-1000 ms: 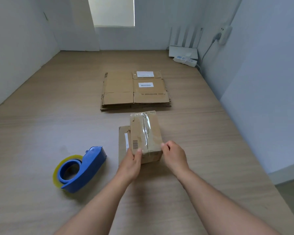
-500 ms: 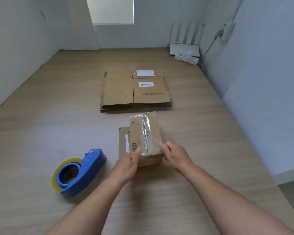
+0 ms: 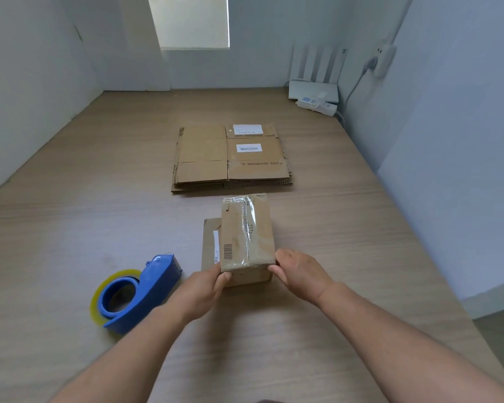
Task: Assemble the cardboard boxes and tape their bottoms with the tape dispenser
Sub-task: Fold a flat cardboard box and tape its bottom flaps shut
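Box [image 3: 246, 237], small, taped seam facing up, sits centrally on the wooden surface [image 3: 70, 228], its long axis running near to far. The left hand [image 3: 204, 289] and right hand [image 3: 300, 274] each grasp a near corner. The tape dispenser [image 3: 137, 295] lies near-left, closest to the left hand; flattened boxes [image 3: 230, 158] lie beyond.

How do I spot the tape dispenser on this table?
Start on the table at the small taped box the left hand and right hand hold. Left of it lies the tape dispenser, the only bright blue thing, carrying a yellowish tape roll.
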`<state>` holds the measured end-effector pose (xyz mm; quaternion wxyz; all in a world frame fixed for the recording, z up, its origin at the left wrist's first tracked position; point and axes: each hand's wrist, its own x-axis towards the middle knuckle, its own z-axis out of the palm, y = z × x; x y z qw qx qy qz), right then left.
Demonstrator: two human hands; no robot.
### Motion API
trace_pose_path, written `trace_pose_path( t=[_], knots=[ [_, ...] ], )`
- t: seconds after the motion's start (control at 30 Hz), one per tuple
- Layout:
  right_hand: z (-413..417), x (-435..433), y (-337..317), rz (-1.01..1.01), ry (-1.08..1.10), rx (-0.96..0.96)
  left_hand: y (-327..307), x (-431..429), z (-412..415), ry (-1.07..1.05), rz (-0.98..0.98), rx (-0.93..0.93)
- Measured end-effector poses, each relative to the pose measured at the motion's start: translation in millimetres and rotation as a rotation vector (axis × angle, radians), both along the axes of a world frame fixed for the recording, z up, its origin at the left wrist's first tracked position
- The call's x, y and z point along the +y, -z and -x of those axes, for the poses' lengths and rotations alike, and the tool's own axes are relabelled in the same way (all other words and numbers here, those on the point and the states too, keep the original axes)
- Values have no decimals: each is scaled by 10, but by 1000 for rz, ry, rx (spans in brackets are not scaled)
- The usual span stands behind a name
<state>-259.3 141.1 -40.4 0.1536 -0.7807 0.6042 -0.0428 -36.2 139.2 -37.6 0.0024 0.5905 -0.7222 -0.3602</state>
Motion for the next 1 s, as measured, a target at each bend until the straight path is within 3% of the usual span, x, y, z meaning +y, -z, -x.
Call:
trace_pose_path(
  t=[0.17, 0.33, 0.47, 0.8, 1.0],
  knots=[
    [-147, 106, 92, 112, 187, -187, -9, 100, 70, -404, 312, 126],
    [-189, 121, 42, 106, 394, -331, -50, 78, 113, -522, 312, 173],
    [-157, 77, -16, 108, 305, -383, -117, -2, 114, -380, 262, 294],
    [41, -79, 41, 127, -4, -237, -119, -159, -82, -45, 329, 61],
    [0, -141, 127, 340, -115, -181, -108, -204, -73, 59, 368, -107]
  ],
)
